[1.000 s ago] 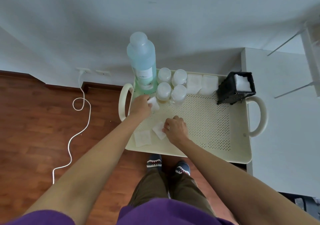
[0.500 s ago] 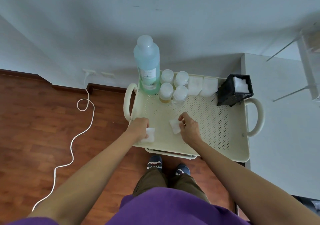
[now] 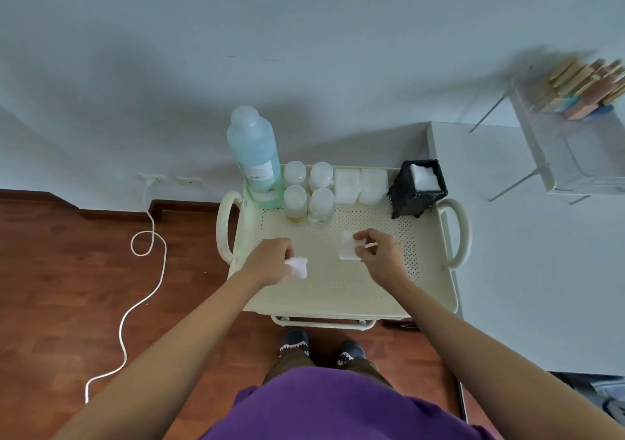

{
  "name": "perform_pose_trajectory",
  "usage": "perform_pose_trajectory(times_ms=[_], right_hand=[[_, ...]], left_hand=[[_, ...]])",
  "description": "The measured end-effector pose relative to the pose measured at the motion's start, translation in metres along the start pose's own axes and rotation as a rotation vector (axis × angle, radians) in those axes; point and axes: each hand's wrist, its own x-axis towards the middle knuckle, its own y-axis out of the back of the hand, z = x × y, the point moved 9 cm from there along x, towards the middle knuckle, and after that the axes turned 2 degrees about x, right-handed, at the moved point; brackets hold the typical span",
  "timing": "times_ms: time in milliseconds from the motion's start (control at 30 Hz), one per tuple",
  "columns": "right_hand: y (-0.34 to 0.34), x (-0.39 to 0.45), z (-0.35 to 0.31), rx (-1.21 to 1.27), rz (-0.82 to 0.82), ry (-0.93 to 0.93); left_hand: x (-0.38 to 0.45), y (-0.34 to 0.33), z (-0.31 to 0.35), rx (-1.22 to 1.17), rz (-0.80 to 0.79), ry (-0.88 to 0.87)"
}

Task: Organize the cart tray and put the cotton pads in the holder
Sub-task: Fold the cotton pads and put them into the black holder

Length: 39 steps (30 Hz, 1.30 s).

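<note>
Two cotton pads are being held above the cart tray (image 3: pixel 429 291), one in each hand. The left pad (image 3: pixel 297 266) is being pinched, crumpled, in the closed fingers of the left hand (image 3: pixel 270 259), over the tray's left side. The right pad (image 3: pixel 348 252) is being gripped flat between thumb and fingertips of the right hand (image 3: pixel 380 253), over the tray's middle. No loose pads are being seen on the perforated tray floor.

Step judged in hand: pads being gathered for transfer to the holder (image 3: pixel 417 187), a black mesh box standing tilted at the tray's far right corner, well apart from both hands. For a clean insertion, the two pads are probably best stacked in one hand and flattened first; the crumpled left one may snag on the rim otherwise. The holder is likely being steadied best with the free hand, since it looks light and is leaning.

Containers: the holder is already being filled partly, with white cotton showing at its open top. A tall bottle (image 3: pixel 255 159) of pale blue-green liquid is standing at the far left corner. Beside it four small capped bottles (image 3: pixel 307 191) are being kept in a square; one holds yellowish liquid, the others look clear. Two white packs (image 3: pixel 360 185) are lying between these and the holder; contents cannot be told.
</note>
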Motion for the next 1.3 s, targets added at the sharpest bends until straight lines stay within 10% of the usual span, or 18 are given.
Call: perform_pose_trajectory(times_ms=[633, 1300], right_hand=[[0.202, 0.033, -0.020, 0.113, 0.512, 0.072], [0.207, 0.079, -0.022, 0.001, 0.360, 0.109]], left_hand=[[0.084, 0.066, 0.232, -0.509, 0.271, -0.301], [0.114, 0.034, 0.258, -0.161, 0.381, -0.246]])
